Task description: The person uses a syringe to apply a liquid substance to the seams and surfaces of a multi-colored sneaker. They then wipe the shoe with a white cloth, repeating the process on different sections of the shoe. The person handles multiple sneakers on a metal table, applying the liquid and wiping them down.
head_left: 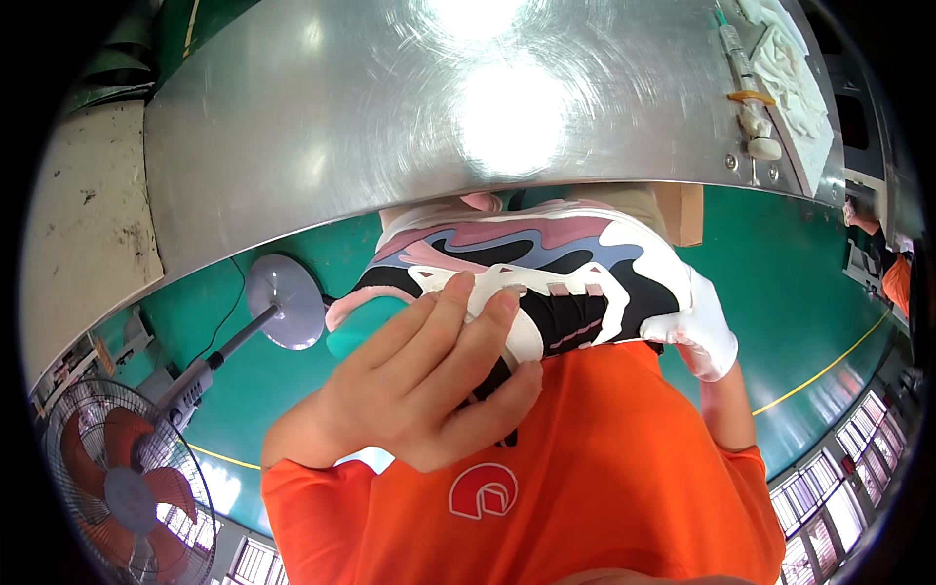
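Note:
A sneaker in pink, blue, black and white lies on its side in front of my orange shirt, just off the edge of the metal table. Its toe points right. A teal form, likely a shoe last, fills the heel opening. My bare left hand has its fingers bent over the white lace rows and its thumb by the tongue, closed on that part. In a white glove, my right hand grips the toe end; the shoe hides some of its fingers.
On the table's right side lie a syringe, a white-headed dauber and crumpled white cloth. A stained beige board adjoins the left. A standing fan is lower left; a cardboard box sits beyond the shoe. Another person's orange sleeve shows far right.

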The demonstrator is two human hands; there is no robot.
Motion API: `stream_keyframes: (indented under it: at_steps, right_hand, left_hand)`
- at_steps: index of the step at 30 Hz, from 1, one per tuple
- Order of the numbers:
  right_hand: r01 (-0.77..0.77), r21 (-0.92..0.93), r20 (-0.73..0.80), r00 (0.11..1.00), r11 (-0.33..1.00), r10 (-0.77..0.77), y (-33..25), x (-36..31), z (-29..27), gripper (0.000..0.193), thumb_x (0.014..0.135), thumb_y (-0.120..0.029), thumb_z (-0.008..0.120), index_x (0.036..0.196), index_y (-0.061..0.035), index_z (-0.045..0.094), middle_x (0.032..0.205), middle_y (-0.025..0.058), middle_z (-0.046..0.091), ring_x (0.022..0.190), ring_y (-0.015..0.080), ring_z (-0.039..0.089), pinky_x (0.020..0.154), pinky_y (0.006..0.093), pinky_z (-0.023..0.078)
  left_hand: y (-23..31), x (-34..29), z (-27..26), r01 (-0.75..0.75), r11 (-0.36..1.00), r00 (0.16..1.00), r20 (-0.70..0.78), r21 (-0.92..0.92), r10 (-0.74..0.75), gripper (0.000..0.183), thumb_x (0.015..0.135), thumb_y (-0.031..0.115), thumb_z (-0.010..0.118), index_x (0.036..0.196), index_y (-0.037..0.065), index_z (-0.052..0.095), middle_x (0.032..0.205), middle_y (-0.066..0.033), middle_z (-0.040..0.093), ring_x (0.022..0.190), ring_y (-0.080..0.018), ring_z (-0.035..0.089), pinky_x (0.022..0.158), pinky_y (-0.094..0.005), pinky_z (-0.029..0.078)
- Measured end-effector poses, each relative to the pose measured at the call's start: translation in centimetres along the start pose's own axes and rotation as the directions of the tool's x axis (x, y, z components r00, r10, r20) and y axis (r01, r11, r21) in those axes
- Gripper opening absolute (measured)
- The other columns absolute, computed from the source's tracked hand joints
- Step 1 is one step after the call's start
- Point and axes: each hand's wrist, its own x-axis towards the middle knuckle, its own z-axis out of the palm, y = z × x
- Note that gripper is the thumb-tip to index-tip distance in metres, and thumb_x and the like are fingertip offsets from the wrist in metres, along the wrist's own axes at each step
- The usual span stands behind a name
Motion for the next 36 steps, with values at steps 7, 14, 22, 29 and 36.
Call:
stream_keyframes:
  at_steps: [7,14,22,29,36]
  right_hand:
    - [0.088,0.028,-0.008,0.996,0.996,-0.088,-0.9,1.0,1.0,0.055,0.071,0.007,0.061,0.125,0.0061,0.055,0.096,0.0022,0.061,0.074,0.0058,0.050,0.065,0.0215,0.043]
    - [0.039,-0.062,-0.058,0.997,0.997,-0.043,-2.1,1.7,1.2,0.057,0.066,0.012,0.062,0.122,0.0064,0.056,0.098,0.0023,0.062,0.076,0.0073,0.052,0.066,0.0220,0.045]
    - [-0.085,0.080,-0.099,0.991,0.993,0.093,-3.9,1.1,1.7,0.053,0.063,0.013,0.065,0.116,0.0089,0.058,0.087,0.0038,0.062,0.068,0.0080,0.054,0.058,0.0219,0.044]
    - [0.016,0.137,-0.050,0.999,0.991,-0.009,-4.5,1.8,2.8,0.059,0.067,0.005,0.066,0.125,0.0109,0.056,0.101,0.0092,0.066,0.084,0.0150,0.063,0.069,0.0264,0.053]
    - [0.038,0.215,0.081,0.995,0.976,-0.057,-2.8,1.5,1.1,0.060,0.079,-0.002,0.066,0.134,0.0090,0.047,0.107,0.0105,0.063,0.091,0.0201,0.066,0.068,0.0331,0.060]
  left_hand:
    - [-1.0,0.8,-0.1,0.047,0.999,0.999,0.008,0.001,-0.047,0.030,0.070,0.032,0.083,0.093,0.018,0.069,0.100,-0.0180,0.072,0.090,-0.0343,0.072,0.066,-0.0339,0.058]
    - [-2.3,1.4,0.0,0.039,0.998,0.999,0.014,-0.039,-0.038,0.033,0.069,0.030,0.084,0.095,0.016,0.069,0.101,-0.0188,0.072,0.087,-0.0330,0.071,0.065,-0.0336,0.058]
    - [-3.3,2.3,-0.6,0.074,0.990,0.997,0.014,-0.117,-0.073,0.032,0.067,0.028,0.085,0.091,0.013,0.069,0.103,-0.0243,0.069,0.084,-0.0326,0.071,0.065,-0.0339,0.058]
    - [-4.0,3.2,-0.4,0.106,0.981,0.990,-0.073,-0.161,-0.119,0.032,0.064,0.026,0.085,0.087,0.012,0.069,0.101,-0.0222,0.070,0.079,-0.0315,0.070,0.058,-0.0344,0.056]
    - [-1.3,3.5,-1.8,0.320,0.943,0.945,0.096,-0.094,-0.311,0.026,0.061,0.018,0.084,0.082,0.010,0.072,0.103,-0.0147,0.071,0.081,-0.0270,0.069,0.071,-0.0341,0.054]
